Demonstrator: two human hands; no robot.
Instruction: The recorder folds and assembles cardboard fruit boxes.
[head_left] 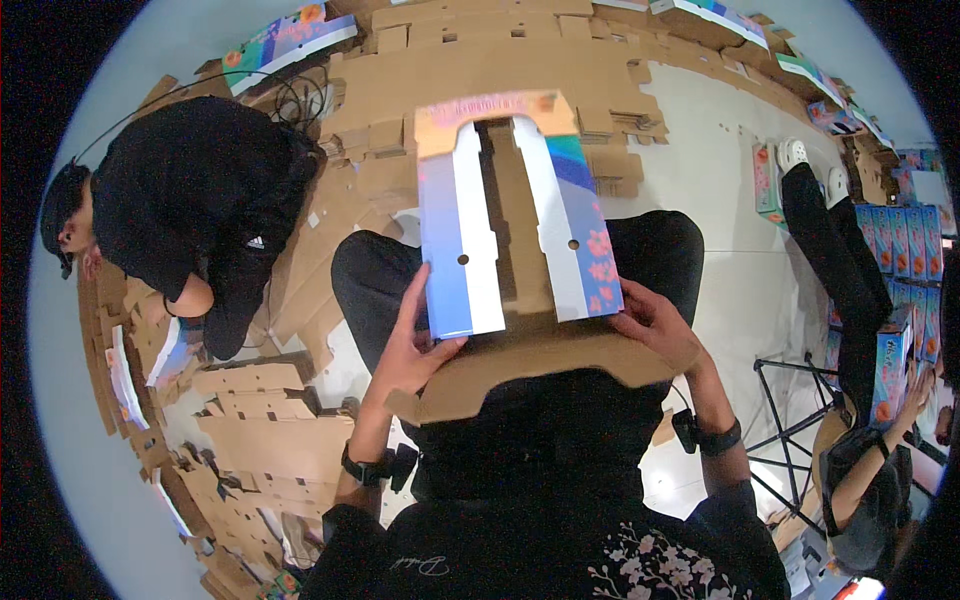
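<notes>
A partly folded cardboard box lies over my lap, printed in blue, purple and green with pink blossoms. Its two long side flaps, white along their inner edges, stand apart and show brown cardboard between them. At the far end an orange printed panel is folded over. The near end flap is folded out toward me, plain brown with a cut-out edge. My left hand grips the near left corner, thumb and fingers on it. My right hand holds the near right corner; its fingertips are partly hidden.
Flat brown cardboard sheets cover the floor ahead and at left. A person in black bends over at left beside a coiled cable. Another person's hand is at a printed box at right, near stacked boxes and a black metal frame.
</notes>
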